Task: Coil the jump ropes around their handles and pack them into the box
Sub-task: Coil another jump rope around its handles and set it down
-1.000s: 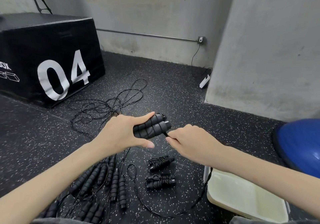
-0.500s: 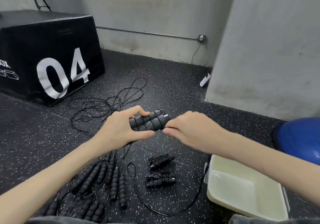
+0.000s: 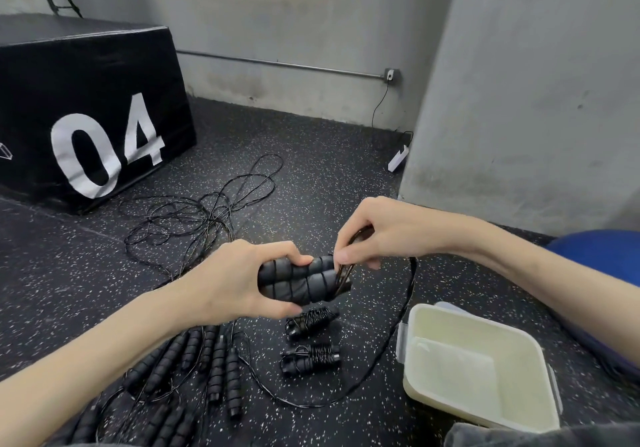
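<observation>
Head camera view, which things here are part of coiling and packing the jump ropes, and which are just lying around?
Part of the job:
handle pair held by left hand
cord pinched by right hand
two coiled ropes
loose handles
tangled cords
box

Lying about:
black block marked 04
blue ball
power strip

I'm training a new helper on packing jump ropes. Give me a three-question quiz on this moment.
1. True or false: the box already holds a coiled rope.
2. How many finished bundles lie on the floor between the hands and the box? A) none B) two C) five
3. Fill in: the left hand grips a pair of ____ while the right hand winds cord round them.

Key: 1 false; it shows nothing inside. 2 B: near bundle and far bundle. 3 handles.
</observation>
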